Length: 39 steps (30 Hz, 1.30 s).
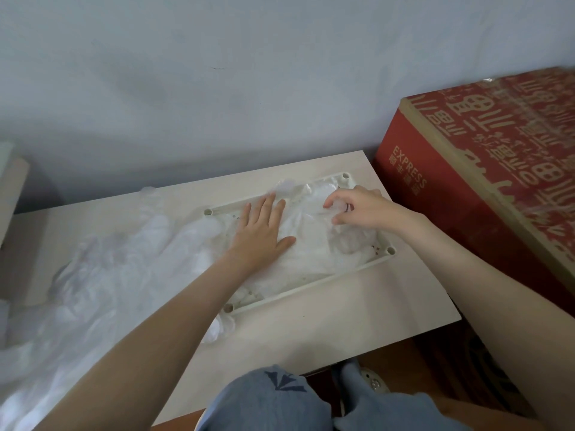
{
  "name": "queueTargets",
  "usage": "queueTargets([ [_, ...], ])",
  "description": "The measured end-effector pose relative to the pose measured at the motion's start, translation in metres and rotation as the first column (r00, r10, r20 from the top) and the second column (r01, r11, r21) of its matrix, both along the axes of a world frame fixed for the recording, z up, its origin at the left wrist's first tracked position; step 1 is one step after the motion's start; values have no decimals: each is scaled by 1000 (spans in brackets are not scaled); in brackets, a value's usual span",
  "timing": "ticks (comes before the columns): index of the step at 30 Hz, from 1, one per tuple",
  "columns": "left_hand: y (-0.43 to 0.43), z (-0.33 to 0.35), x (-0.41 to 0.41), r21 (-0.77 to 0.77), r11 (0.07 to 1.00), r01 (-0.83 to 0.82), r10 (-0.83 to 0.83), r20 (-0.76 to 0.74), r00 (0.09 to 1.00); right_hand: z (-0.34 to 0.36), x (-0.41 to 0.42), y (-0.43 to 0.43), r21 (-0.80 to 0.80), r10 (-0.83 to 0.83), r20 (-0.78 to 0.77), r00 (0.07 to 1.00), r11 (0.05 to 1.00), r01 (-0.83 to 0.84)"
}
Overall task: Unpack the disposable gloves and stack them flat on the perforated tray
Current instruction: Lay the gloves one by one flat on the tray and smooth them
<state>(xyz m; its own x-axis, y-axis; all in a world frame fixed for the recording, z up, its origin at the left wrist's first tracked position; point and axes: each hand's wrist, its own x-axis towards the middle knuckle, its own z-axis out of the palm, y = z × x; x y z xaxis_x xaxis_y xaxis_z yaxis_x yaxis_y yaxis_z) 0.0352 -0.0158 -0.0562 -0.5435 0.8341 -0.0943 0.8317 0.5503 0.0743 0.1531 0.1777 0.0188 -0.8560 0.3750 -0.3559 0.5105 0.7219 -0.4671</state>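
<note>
I see a pale tabletop (342,315) against a grey wall (249,73). A white tray (314,287) with holes in its floor lies near the tabletop's far right corner. Clear gloves (311,247) lie stacked inside it. My left hand (261,231) presses flat on the stack, fingers straight. My right hand (357,209) is curled over the tray's far right part, thumb and fingers pinching the top glove's thin film. A crumpled pile of clear plastic (102,275) covers the tabletop's left side. A red box (466,188) stands just beside the right edge.
</note>
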Motion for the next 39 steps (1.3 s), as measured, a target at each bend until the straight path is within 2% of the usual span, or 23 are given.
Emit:
queueTargets([
  [3, -2, 4, 1, 47, 998, -34, 35, -22, 999, -3, 0, 3, 27, -23, -79, 997, 999, 25],
  [7, -1, 5, 1, 37, 999, -13, 12, 18, 1000, -12, 1, 7, 223, -104, -175, 979, 964, 142],
  [8, -1, 4, 1, 23, 1000, -14, 12, 49, 999, -11, 3, 7, 224, -128, -210, 969, 959, 175],
  [10, -1, 2, 1, -4, 1000, -28, 28, 120, 992, -9, 8, 1, 128, -144, -286, 947, 974, 187],
  [12, -3, -2, 3, -37, 999, -25, 31, 171, 985, -10, 12, -11, 8, -114, -269, 956, 993, 121],
  [14, -4, -4, 6, -70, 998, -3, 16, 196, 981, -15, 16, -23, -9, -41, -150, 988, 999, 40],
  [16, -5, -5, 7, -89, 996, 7, 10, 198, 980, -21, 20, -32, 59, 44, -95, 994, 998, -39],
  [19, -4, -6, 9, -90, 996, 5, 12, 186, 983, -24, 26, -41, 144, 177, -107, 978, 976, -161],
  [22, -3, -7, 11, -78, 997, -2, 17, 183, 983, -27, 31, -48, 231, 311, 17, 950, 924, -306],
  [29, 1, -6, 13, -80, 997, 14, 1, 178, 984, -32, 38, -36, 322, 188, 110, 976, 922, -214],
  [31, 1, -6, 14, -78, 997, 17, -4, 169, 986, -27, 38, -32, 367, 209, 104, 972, 901, -233],
  [35, 5, -6, 15, -51, 998, 42, -37, 101, 994, -10, 30, -30, 388, 217, -32, 976, 902, -188],
  [39, 9, -2, 13, 41, 997, 59, -60, 19, 998, -18, 25, -47, 232, 381, -151, 912, 911, -342],
])
